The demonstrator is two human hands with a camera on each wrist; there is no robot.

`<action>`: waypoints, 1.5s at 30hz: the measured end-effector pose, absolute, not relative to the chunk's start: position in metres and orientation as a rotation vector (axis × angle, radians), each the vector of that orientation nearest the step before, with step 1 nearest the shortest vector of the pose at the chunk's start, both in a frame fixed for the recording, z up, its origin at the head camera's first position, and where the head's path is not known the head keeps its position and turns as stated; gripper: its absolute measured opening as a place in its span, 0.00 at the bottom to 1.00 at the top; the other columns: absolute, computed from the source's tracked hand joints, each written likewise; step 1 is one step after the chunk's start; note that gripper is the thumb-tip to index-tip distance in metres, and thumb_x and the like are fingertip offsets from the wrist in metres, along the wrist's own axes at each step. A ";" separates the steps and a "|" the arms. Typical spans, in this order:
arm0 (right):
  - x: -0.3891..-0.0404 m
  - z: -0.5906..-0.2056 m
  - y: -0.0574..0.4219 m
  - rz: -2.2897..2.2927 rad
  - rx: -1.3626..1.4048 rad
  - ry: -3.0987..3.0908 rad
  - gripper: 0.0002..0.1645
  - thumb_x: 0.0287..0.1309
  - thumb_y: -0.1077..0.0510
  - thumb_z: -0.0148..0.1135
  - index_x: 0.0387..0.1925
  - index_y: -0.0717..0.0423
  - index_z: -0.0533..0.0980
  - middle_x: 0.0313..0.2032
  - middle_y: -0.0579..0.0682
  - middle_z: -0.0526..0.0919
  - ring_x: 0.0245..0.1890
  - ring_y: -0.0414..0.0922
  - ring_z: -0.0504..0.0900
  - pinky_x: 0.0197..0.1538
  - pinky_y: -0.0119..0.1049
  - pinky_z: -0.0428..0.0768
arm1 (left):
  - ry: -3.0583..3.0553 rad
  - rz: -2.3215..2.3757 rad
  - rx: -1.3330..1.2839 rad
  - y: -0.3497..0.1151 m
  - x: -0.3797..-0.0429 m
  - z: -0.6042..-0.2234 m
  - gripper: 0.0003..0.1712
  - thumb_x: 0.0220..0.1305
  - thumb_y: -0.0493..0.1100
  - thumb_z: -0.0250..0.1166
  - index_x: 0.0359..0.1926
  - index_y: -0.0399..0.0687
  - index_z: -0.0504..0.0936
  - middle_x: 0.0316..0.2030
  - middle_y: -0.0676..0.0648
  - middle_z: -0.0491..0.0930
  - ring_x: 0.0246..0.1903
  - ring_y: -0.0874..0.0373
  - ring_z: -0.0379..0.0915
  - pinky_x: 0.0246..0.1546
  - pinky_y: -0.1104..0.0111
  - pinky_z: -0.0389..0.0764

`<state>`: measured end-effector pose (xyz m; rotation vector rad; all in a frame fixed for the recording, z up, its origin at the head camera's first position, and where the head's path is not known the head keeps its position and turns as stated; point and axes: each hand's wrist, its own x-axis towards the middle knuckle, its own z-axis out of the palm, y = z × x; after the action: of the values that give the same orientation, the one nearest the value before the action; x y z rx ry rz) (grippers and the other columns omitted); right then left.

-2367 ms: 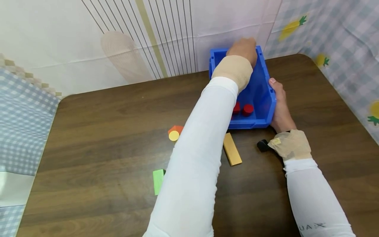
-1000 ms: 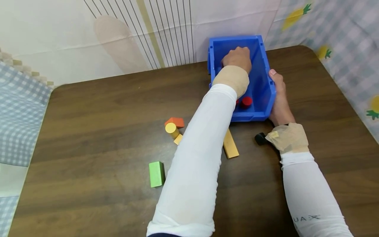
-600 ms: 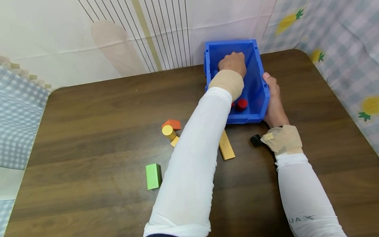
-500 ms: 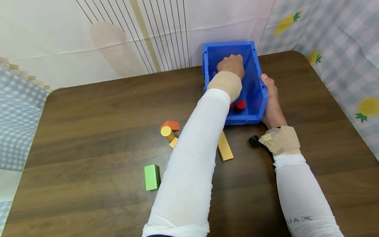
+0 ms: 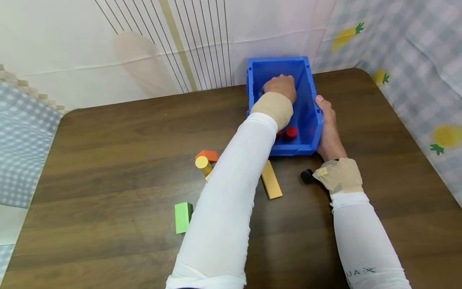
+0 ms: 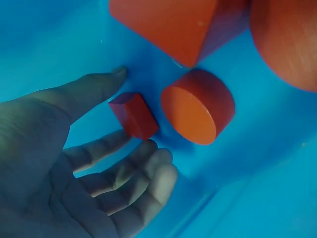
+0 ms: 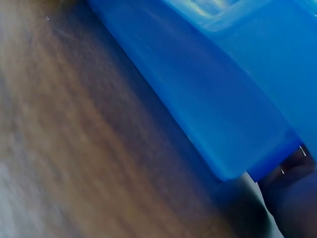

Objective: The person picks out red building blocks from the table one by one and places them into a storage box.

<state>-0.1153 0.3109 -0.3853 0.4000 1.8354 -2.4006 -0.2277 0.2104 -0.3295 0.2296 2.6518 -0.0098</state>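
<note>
My left hand (image 5: 281, 87) reaches down inside a blue plastic bin (image 5: 313, 116), its fingers hidden in the head view. In the left wrist view, thumb and fingers lie spread on either side of a small red block (image 6: 133, 116). The thumb is apart from it; whether a fingertip touches it I cannot tell. Beside that block are a red cylinder (image 6: 190, 111) and larger red pieces, one of them angular (image 6: 168, 25). My right hand (image 5: 329, 130) holds the bin's right side, thumb at the rim. The bin's wall (image 7: 198, 89) fills much of the right wrist view.
On the wooden table (image 5: 119, 192) a yellow cylinder (image 5: 203, 164) stands by an orange block (image 5: 209, 155). A green block (image 5: 182, 217) lies nearer, partly beside the left sleeve. A flat yellow plank (image 5: 271, 180) lies before the bin. Cloth hangs behind the table.
My left hand has moved from the bin's far right corner toward its middle, slightly left and nearer. My right hand keeps its hold on the bin. The head view has shifted a little.
</note>
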 end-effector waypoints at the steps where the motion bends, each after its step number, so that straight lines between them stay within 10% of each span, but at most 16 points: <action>1: -0.115 -0.386 0.311 -2.405 0.407 1.828 0.43 0.57 0.29 0.52 0.69 0.42 0.62 0.68 0.49 0.65 0.65 0.49 0.65 0.68 0.52 0.59 | 2.660 -0.015 0.232 0.211 -0.228 -0.330 0.26 0.74 0.51 0.46 0.71 0.68 0.66 0.62 0.56 0.73 0.53 0.56 0.75 0.52 0.55 0.75; 18: -0.127 -0.391 0.321 -2.418 0.366 1.826 0.43 0.58 0.30 0.53 0.70 0.41 0.61 0.69 0.49 0.62 0.66 0.50 0.62 0.70 0.54 0.55 | 2.759 -0.152 0.295 0.204 -0.230 -0.309 0.27 0.72 0.57 0.46 0.70 0.68 0.65 0.57 0.56 0.77 0.47 0.58 0.75 0.44 0.62 0.74; 37: -0.129 -0.390 0.338 -2.500 0.347 1.705 0.37 0.59 0.35 0.54 0.68 0.42 0.65 0.67 0.46 0.66 0.65 0.45 0.65 0.65 0.40 0.64 | 2.781 0.000 0.524 0.216 -0.217 -0.268 0.30 0.67 0.65 0.50 0.69 0.71 0.65 0.66 0.61 0.68 0.64 0.58 0.64 0.64 0.61 0.58; 45: -0.130 -0.390 0.338 -2.507 0.282 1.705 0.38 0.60 0.36 0.54 0.70 0.42 0.63 0.69 0.45 0.63 0.67 0.45 0.61 0.69 0.42 0.59 | 2.656 0.385 0.576 0.207 -0.211 -0.255 0.17 0.67 0.61 0.56 0.47 0.59 0.71 0.39 0.58 0.74 0.39 0.65 0.72 0.40 0.74 0.70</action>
<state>-0.1304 0.3378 -0.3896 0.2822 1.7050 -2.5074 -0.2112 0.2073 -0.2546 0.5761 2.6564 0.3849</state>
